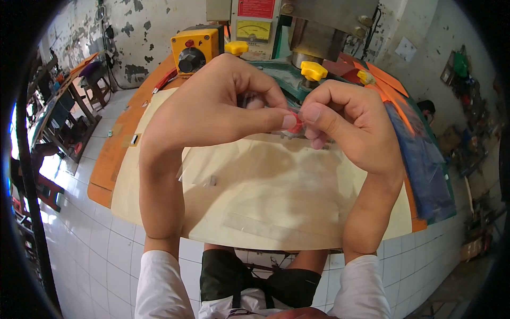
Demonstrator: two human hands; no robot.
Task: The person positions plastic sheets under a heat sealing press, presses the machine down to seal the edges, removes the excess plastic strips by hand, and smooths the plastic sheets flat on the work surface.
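My left hand (212, 103) is closed, its thumb and index finger pinching a small red piece with clear plastic (297, 123). Close beside it, my right hand (353, 119) is also closed, with thumb and index fingertip on the clear edge of the same piece. Both hands are raised above a cream sheet (287, 186) that covers the table in front of me. The fingers hide much of the piece, so its exact kind does not show. A clear strip (255, 226) lies on the sheet near the front edge, and a small greyish bit (211, 181) lies left of centre.
Behind my hands stands a machine with a metal column (316, 40), a yellow star knob (313, 71) and a dial gauge (253, 31). A yellow box (194, 48) with a black knob sits at back left. Blue plastic sheets (422, 165) and orange sheets (390, 82) lie on the right.
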